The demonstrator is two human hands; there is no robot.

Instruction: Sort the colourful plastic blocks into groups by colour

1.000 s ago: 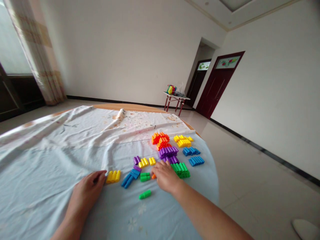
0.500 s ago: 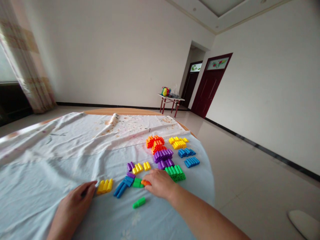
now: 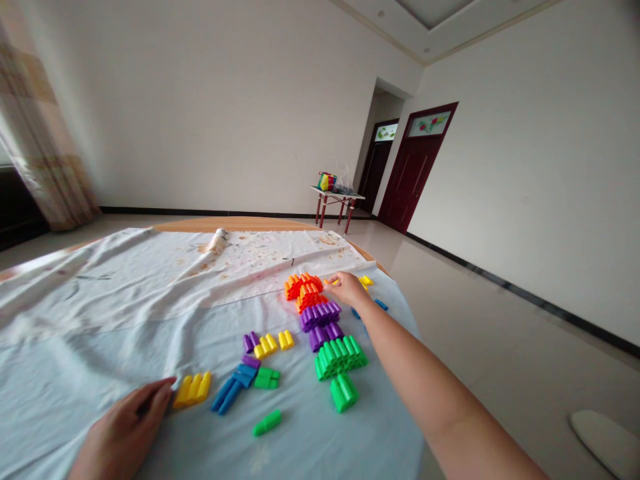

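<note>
My right hand (image 3: 346, 289) reaches to the far right part of the table. Its fingertips are pinched on a small orange bullet-shaped piece (image 3: 330, 282), beside the stacked orange pieces (image 3: 304, 287). My left hand (image 3: 125, 423) rests on the cloth at the near left, fingers loosely bent with a gap at the thumb, holding nothing I can see. Its fingertips are close beside a row of yellow pieces (image 3: 193, 390). Purple pieces (image 3: 320, 315) and green pieces (image 3: 341, 357) continue the row below the orange ones.
Loose blue pieces (image 3: 234, 387), a green pair (image 3: 267, 378), a single green piece (image 3: 267, 423) and small yellow pieces (image 3: 265, 346) lie mid-table. Yellow pieces (image 3: 367, 281) are partly hidden behind my right hand. The tablecloth (image 3: 140, 340) has folds. A small table (image 3: 337, 195) stands beyond.
My right hand has moved away and up from the middle, and the orange piece that lay there is gone from that spot. A green block below the row is now uncovered.
</note>
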